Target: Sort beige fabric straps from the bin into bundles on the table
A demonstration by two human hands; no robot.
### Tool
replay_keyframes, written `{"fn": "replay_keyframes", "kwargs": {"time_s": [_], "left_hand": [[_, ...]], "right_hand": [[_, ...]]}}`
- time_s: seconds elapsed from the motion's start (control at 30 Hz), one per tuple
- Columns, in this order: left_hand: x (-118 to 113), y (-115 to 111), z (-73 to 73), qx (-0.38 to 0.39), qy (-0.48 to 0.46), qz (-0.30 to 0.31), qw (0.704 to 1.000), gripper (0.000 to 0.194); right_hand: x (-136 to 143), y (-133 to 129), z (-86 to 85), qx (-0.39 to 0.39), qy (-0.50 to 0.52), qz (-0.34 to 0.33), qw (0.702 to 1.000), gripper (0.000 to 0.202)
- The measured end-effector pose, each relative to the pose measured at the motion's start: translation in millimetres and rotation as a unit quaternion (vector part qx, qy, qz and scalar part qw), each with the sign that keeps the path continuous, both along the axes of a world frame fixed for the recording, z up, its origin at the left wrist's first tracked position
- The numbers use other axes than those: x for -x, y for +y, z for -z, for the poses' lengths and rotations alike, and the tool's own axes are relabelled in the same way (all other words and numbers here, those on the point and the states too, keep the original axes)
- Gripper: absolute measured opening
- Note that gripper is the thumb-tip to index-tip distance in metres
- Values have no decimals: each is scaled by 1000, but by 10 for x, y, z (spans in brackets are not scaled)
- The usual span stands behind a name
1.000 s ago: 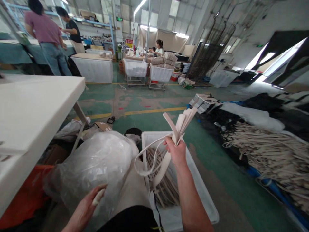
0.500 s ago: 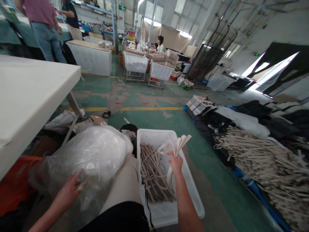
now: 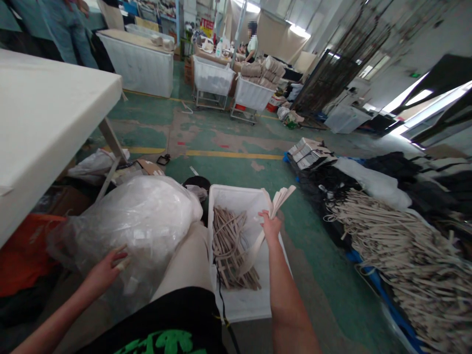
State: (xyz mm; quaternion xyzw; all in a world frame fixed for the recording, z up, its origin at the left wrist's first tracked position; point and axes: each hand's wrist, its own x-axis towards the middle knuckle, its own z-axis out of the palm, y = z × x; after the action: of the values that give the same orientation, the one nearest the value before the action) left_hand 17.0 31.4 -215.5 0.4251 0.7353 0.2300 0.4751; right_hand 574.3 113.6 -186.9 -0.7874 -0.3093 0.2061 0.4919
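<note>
My right hand [image 3: 271, 226] is closed around a bundle of flat beige fabric strips [image 3: 280, 200], held over the right side of a white plastic bin [image 3: 236, 192]. Their upper ends fan out above the fist, and their lower lengths hang into the bin. Inside it lies a loose heap of darker beige-brown strips [image 3: 230, 250]. Over a big clear plastic bag [image 3: 155, 211], my left hand [image 3: 110, 265] has its fingers loosely apart, with nothing seen in them. Pale wraps cover some of its fingertips. Whether it touches the bag I cannot tell.
A white-topped table [image 3: 55, 98] juts in from the left, above an orange bag [image 3: 29, 255]. On the right, a large pile of beige strips [image 3: 391, 246] lies beside black material. Wheeled white carts [image 3: 254, 93] and several people are farther back.
The camera view has tipped downward. My right hand still grips the strips, whose hanging lengths have swung toward the lower left over the heap. My left hand stays over the bag.
</note>
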Motion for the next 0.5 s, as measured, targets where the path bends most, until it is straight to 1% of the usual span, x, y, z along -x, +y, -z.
{"fn": "replay_keyframes", "kwargs": {"time_s": [0.07,0.13,0.23,0.3,0.37,0.43,0.5], "left_hand": [[-32,19,-16,34,-65,-82,994,46],[-83,33,-75,50,-114,-154,980,43],[-158,44,-195,52,-163,-225,959,38],[-181,44,-248,51,-184,-248,950,31],[-180,29,-268,54,-199,-253,945,22],[-169,-3,-271,58,-208,-250,944,15],[-166,-45,-280,64,-211,-234,947,17]], "right_hand": [[-17,59,-154,-28,-9,3,1000,41],[-22,77,-328,-58,-18,10,998,43],[-31,20,-576,-100,-29,34,994,44],[-60,-76,-687,-126,-29,50,990,45],[-107,-212,-726,-161,-28,72,984,45],[-152,-372,-697,-179,-27,93,979,47],[-155,-526,-637,-165,-9,107,980,50]]}}
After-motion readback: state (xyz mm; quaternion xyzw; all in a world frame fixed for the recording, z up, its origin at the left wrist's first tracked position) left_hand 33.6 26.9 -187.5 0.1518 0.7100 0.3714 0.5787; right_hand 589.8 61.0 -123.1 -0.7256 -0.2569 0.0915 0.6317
